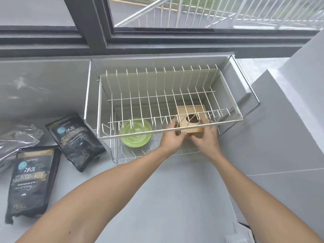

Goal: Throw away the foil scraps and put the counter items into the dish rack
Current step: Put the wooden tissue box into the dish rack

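Observation:
A two-tier wire dish rack [175, 133] stands on the grey counter under the window. Both hands hold a light wooden box [192, 118] with a round hole in its top, inside the rack's lower tier on the right. My left hand [172, 135] grips its left side and my right hand [206, 137] its right front corner. A green bowl [135, 135] sits in the lower tier to the left of the box. Crumpled silver foil [15, 142] lies at the counter's far left.
Two black printed pouches lie on the counter left of the rack, one near it [77, 142] and one closer to me [31, 183]. The rack's upper tier of white wires overhangs the box. A grey wall ledge [289, 120] rises at the right.

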